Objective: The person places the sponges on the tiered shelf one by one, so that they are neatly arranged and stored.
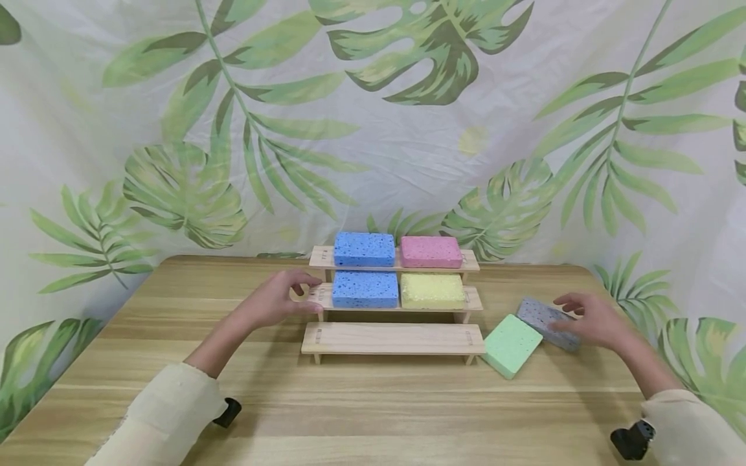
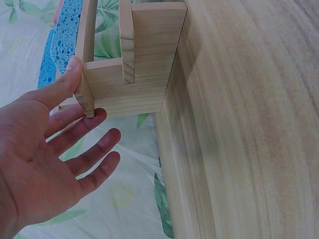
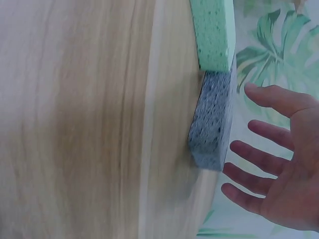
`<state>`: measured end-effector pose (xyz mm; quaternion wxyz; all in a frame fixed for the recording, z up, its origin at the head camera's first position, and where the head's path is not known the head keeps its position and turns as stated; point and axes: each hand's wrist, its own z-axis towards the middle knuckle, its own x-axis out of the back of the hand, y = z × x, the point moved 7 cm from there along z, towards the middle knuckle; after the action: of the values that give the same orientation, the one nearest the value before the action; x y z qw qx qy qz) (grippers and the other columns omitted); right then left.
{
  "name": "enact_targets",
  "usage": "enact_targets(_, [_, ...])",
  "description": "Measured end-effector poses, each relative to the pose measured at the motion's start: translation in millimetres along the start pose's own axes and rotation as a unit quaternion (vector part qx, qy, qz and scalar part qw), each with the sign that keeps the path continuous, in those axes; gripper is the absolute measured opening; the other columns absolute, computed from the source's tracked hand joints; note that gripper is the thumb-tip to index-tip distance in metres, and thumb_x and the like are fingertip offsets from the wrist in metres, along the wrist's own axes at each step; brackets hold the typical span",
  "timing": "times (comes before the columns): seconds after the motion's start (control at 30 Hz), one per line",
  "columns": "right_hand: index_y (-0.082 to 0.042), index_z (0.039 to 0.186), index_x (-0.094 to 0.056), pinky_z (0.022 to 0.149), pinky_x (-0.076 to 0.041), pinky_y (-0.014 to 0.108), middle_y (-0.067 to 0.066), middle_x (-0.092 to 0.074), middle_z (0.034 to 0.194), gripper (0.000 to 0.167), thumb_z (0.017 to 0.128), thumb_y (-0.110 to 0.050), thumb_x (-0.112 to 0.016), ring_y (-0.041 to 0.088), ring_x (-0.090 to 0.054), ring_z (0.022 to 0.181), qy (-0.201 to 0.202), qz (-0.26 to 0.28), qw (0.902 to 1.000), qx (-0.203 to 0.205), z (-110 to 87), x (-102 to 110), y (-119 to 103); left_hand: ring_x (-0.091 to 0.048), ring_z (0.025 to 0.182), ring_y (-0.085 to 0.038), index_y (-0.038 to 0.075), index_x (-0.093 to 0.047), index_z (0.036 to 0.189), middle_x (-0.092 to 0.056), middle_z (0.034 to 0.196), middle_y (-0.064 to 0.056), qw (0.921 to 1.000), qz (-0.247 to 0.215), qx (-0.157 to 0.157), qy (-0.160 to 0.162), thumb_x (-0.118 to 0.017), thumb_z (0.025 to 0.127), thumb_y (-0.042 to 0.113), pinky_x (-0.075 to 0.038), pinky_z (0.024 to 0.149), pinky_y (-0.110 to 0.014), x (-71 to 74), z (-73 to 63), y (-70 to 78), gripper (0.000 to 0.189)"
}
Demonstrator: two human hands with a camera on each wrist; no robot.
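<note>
At the left end of a three-tier wooden stand [image 1: 392, 338], my left hand [image 1: 278, 299] pinches the middle board between thumb and index finger, the other fingers spread in the left wrist view. Two blue sponges sit on the stand's left side, one on the top tier [image 1: 364, 250] and one on the middle tier [image 1: 365, 289]. Beside them are a pink sponge [image 1: 431, 252] above and a yellow sponge [image 1: 432, 291] below. Over the grey sponge [image 3: 213, 117], my right hand [image 3: 286, 164] hovers with fingers apart, holding nothing. A green sponge [image 1: 513, 346] lies against the grey one.
The wood-grain table [image 1: 373, 414] carries the stand near its back edge. The green and grey sponges lie on it to the right of the stand. Behind the table hangs a pale cloth [image 1: 408, 168] printed with green leaves.
</note>
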<state>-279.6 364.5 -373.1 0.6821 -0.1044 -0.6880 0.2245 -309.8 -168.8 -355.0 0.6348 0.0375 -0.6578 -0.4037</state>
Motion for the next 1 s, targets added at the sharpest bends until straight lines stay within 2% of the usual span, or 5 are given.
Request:
enact_targets(0.1, [0.015, 0.121, -0.063, 0.087, -0.054, 0.064, 0.040, -0.065, 0.112, 0.053, 0.084, -0.016, -0.084, 0.059, -0.065, 0.102, -0.007, 0.004, 1.0000, 0.006, -2.4, -0.7, 5.5, -0.063, 0.101, -0.031, -0.005, -0.067, 0.132, -0.070, 0.127, -0.020, 1.0000, 0.001, 0.000, 0.003, -0.083, 0.090, 0.024, -0.052, 0.080, -0.040, 0.2, 0.1, -0.2, 0.053])
enact_targets(0.3, [0.012, 0.123, -0.063, 0.087, -0.055, 0.062, 0.040, -0.063, 0.120, 0.053, 0.083, -0.014, -0.084, 0.058, -0.065, 0.104, -0.033, 0.002, 0.9994, -0.007, -3.9, -4.3, 12.6, -0.064, 0.101, -0.029, -0.004, -0.068, 0.132, -0.070, 0.127, -0.019, 1.0000, 0.005, 0.000, 0.004, -0.083, 0.090, 0.025, -0.053, 0.081, -0.041, -0.9, 1.2, -2.0, 0.053])
enact_targets(0.7, [0.010, 0.122, -0.064, 0.086, -0.055, 0.059, 0.037, -0.063, 0.122, 0.054, 0.079, -0.014, -0.086, 0.055, -0.065, 0.106, -0.040, -0.005, 0.9990, -0.018, -1.7, -5.9, 15.6, -0.064, 0.100, -0.029, -0.004, -0.068, 0.131, -0.070, 0.126, -0.019, 0.9999, 0.007, -0.002, 0.007, -0.084, 0.089, 0.025, -0.053, 0.080, -0.041, -0.5, 1.7, -1.3, 0.053])
enact_targets(1.0, [0.006, 0.125, -0.065, 0.081, -0.053, 0.045, 0.034, -0.063, 0.126, 0.062, 0.072, -0.016, -0.088, 0.052, -0.064, 0.109, -0.046, -0.022, 0.9985, -0.019, -2.6, -6.0, 16.9, -0.064, 0.099, -0.030, -0.005, -0.068, 0.130, -0.070, 0.126, -0.020, 1.0000, 0.005, -0.003, 0.007, -0.084, 0.089, 0.025, -0.053, 0.080, -0.040, 0.1, 1.1, 0.3, 0.053])
